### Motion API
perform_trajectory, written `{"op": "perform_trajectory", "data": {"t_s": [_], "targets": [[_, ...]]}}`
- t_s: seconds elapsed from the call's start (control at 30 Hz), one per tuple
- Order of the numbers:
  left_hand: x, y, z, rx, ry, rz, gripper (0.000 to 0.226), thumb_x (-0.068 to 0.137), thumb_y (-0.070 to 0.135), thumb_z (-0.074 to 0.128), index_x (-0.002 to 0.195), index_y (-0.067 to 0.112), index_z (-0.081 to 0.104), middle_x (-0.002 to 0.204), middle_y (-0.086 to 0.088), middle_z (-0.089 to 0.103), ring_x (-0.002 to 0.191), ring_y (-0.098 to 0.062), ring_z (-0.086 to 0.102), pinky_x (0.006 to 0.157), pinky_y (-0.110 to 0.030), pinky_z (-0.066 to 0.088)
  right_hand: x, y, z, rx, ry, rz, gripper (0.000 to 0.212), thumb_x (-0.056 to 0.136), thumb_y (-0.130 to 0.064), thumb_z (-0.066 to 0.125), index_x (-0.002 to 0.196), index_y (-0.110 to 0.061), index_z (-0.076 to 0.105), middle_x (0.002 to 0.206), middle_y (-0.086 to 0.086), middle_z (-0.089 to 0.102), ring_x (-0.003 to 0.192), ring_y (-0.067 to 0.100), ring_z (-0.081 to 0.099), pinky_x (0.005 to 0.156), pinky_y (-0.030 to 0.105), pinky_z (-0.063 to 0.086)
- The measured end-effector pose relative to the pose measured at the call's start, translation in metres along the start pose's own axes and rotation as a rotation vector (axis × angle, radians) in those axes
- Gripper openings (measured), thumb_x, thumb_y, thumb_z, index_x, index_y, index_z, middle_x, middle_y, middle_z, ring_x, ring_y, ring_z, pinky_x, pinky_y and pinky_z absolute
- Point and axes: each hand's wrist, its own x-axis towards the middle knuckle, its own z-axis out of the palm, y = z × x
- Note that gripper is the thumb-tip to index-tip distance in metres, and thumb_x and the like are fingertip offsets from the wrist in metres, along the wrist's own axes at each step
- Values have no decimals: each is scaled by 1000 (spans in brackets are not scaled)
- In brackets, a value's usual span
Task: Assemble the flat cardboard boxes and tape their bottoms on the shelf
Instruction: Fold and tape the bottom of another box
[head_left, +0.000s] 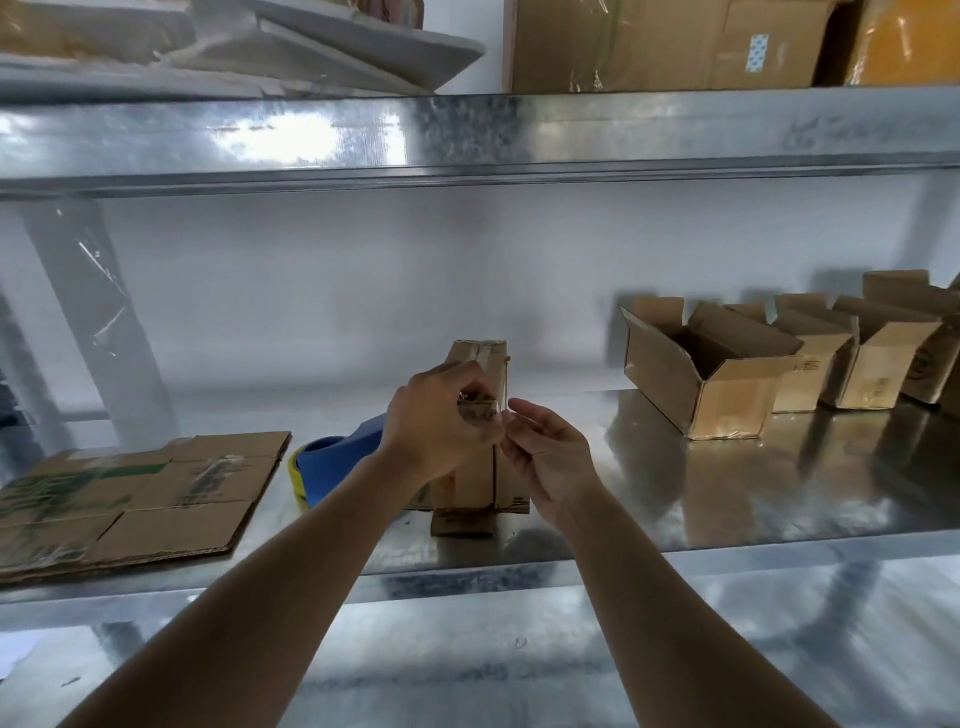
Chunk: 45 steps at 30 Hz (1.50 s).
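The head view looks at a shiny galvanised metal shelf (675, 551). At centre frame a small brown cardboard box (483, 467) stands on end on the shelf, long axis upright, its taped bottom turned to the top; its loose flaps splay out on the metal beneath it.

The left hand (441, 421) curls against the upper side of the box and pinches what looks like a roll or strip of clear tape. The right hand (550, 457) is just beside it, fingers loosely bent, fingertips meeting the left at the box edge; whether it pinches the tape end I cannot tell.

At right of frame a row of assembled brown open-topped boxes (717, 379) sits on the shelf, so a good part seems done. At lower left a stack of flat unfolded cardboard blanks (135, 499) waits, so several are left. A blue and yellow tape dispenser (337, 457) lies between the stack and the box.
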Motion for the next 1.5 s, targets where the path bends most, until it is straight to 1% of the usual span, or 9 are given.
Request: {"op": "perform_trajectory", "data": {"t_s": [0.37,0.6,0.83,1.0,1.13,1.23,1.37,1.43,1.5], "targets": [[1,-1,3,-36,10,-53,21,75,41,85,84,32,69,83,22,64,76,-2,62,61,-19,43,9,4,-1,-250,29,19,16,93,-3,74,108,-7,75,93,10,77,67,13,68,59,23,55],[-1,1,4,-47,40,-56,19,76,42,84,88,31,73,84,21,69,76,-4,65,61,-18,45,6,5,5,-101,-31,60,24,97,-14,71,120,-8,72,100,11,77,77,18,70,62,27,55],[-3,-25,-18,-285,-187,-114,31,84,24,86,114,29,80,112,17,75,105,-1,69,96,-35,58,10,21,4,-100,7,84,17,101,-15,64,117,-8,69,98,12,76,76,22,72,68,39,61],[-1,-24,-19,-361,-191,-82,31,86,17,84,117,21,80,122,11,74,114,0,67,105,-32,53,5,21,-5,-146,75,52,10,97,-8,70,106,-8,73,92,15,74,67,17,67,58,26,56],[-1,-21,-22,-356,-132,-135,52,82,22,87,132,22,71,151,7,54,140,0,46,119,-27,39,10,13,2,-365,241,-307,16,100,-16,69,110,-26,76,106,1,77,91,14,72,71,19,55],[1,-19,-25,-336,-125,-185,48,91,24,79,138,21,66,152,13,44,139,-1,44,112,-16,37,7,5,14,-651,83,-543,25,105,-28,61,128,-32,70,131,-14,68,119,-4,62,94,12,51],[-1,-19,-26,-283,-123,-180,25,104,23,59,123,13,73,123,8,65,107,-7,61,94,-13,46,11,9,16,-1148,-134,-731,37,109,-36,52,142,-26,63,150,-7,57,139,4,50,113,21,43],[0,-22,-24,-258,-158,-206,21,105,25,57,106,10,71,101,1,73,95,-21,65,90,-32,53,14,12,13,-1375,-147,-798,36,110,-40,48,141,-26,61,148,-7,57,135,12,54,108,33,51],[-1,-25,-23,-306,-185,-297,18,103,27,55,95,15,66,87,11,66,91,-19,62,85,-28,51,13,11,12,-1497,-173,-806,35,110,-39,45,141,-28,57,147,-10,54,132,14,52,101,37,54]]}}
